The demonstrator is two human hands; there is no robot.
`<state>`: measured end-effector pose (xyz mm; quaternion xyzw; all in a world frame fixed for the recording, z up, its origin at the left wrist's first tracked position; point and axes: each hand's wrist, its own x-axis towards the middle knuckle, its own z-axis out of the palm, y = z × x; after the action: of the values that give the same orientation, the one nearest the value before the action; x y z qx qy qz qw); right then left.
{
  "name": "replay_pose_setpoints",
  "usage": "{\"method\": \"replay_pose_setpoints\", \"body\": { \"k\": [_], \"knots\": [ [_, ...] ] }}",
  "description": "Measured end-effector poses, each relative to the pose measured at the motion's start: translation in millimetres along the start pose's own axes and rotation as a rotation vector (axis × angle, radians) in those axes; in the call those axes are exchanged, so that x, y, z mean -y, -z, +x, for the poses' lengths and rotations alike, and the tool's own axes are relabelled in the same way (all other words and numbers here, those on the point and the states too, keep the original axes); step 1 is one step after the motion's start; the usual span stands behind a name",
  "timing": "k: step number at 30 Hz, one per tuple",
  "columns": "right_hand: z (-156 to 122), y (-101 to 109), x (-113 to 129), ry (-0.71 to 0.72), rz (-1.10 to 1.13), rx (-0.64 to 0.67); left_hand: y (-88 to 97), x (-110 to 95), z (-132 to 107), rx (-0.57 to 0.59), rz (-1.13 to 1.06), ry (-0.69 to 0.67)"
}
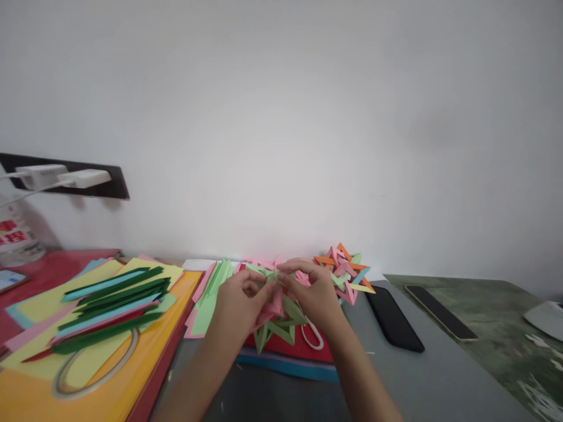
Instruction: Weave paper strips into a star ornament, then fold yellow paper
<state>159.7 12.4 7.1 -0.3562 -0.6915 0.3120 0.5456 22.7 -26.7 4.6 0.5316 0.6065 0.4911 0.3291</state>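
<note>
There it was, the green-and-pink paper star (292,310), up over the red paper (303,353), left hand (237,296) and right hand (315,290) both on it, fingers (299,268) pinched narrow on its top! Behind the right hand sat a multicoloured star (343,271); rightward, a black phone (393,319) lay on the grey worktop (422,387).

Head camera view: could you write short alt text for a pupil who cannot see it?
A person's left hand and right hand pinch a spiky green-and-pink paper model near its top. Beyond the right hand sits a multicoloured paper model; at left, paper strips lie on coloured sheets.
</note>
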Motion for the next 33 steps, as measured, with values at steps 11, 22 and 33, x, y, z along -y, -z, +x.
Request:
{"method": "replay_pose_setpoints", "body": {
  "k": [11, 22, 33],
  "knots": [
    [-1.6, -4.3, 0.2, 0.043, -0.041, -0.034, -0.4, -7.9, -8.0, -0.193, 0.507, -0.333],
    [-3.9, -8.0, 1.8, 0.038, -0.086, -0.056, -2.5, -5.1, -7.2, -0.171, 0.577, -0.416],
    [-2.1, -5.3, -0.3, 0.115, -0.19, 0.005, -2.9, -2.0, -5.4, -0.166, 0.463, -0.462]
  ]
}}
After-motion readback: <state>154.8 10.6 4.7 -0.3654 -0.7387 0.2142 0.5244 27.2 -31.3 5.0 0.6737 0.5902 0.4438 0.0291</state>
